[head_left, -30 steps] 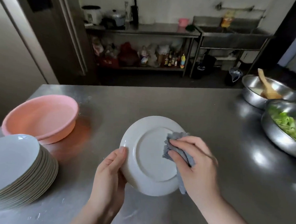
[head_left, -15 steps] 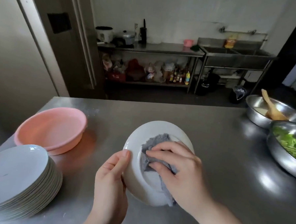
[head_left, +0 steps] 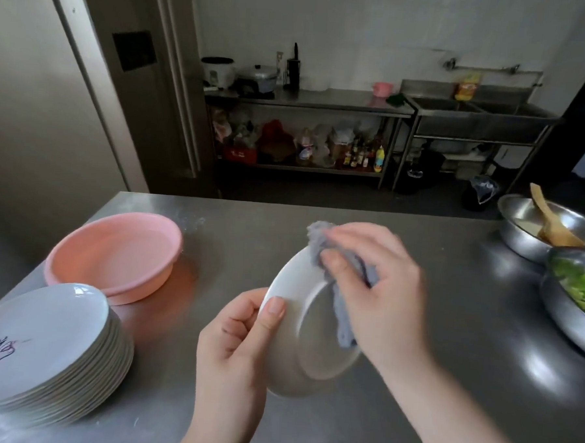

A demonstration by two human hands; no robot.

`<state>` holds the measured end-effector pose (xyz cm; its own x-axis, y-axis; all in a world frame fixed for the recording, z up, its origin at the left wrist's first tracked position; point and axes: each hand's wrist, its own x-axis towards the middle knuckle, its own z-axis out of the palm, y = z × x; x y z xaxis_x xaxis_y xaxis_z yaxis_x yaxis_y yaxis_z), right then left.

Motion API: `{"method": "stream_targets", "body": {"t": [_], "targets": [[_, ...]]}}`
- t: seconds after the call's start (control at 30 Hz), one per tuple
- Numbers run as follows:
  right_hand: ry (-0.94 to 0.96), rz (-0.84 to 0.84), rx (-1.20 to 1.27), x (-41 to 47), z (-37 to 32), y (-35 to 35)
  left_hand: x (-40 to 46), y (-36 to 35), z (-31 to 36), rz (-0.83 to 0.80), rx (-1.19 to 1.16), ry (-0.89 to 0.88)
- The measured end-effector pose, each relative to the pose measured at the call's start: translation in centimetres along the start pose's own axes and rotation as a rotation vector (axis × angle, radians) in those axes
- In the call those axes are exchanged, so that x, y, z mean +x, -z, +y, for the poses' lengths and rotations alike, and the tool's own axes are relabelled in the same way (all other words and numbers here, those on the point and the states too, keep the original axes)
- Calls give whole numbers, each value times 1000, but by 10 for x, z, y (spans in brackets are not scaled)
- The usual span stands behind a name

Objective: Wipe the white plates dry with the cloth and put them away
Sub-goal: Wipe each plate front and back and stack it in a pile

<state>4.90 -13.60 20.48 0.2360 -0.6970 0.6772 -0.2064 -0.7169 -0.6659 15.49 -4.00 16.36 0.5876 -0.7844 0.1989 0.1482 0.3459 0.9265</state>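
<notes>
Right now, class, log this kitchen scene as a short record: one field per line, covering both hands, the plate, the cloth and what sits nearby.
left hand: grips the plate's lower left rim, thumb on top
right hand: presses the cloth to the plate
plate: white, tilted, held above the table
cloth: grey, bunched over the upper rim
plate stack: on the steel table, far left
pink basin: behind the stack
</notes>
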Motion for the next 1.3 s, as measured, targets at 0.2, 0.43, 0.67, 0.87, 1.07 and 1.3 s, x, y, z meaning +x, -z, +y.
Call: {"method": "stream_targets", "body": {"t": [0.2, 0.43, 0.67, 0.87, 1.07, 1.3], "targets": [[274, -175, -85, -6, -15, -7, 4, 3, 4, -33, -49, 21], [-78, -94, -74, 22, 24, 18, 19, 12, 3, 76, -240, 289], [-62, 130, -125, -50, 41, 3, 31, 4, 7, 397, -613, 532], [343, -95, -292, -76, 20, -31, 37, -2, 6, 446, -775, 838], [229, 74, -262, -59, 28, -11, 51, 13, 5, 562, -813, 743], [96, 131, -157, -44, 38, 5, 44, 12, 13, 474, -738, 643]]}}
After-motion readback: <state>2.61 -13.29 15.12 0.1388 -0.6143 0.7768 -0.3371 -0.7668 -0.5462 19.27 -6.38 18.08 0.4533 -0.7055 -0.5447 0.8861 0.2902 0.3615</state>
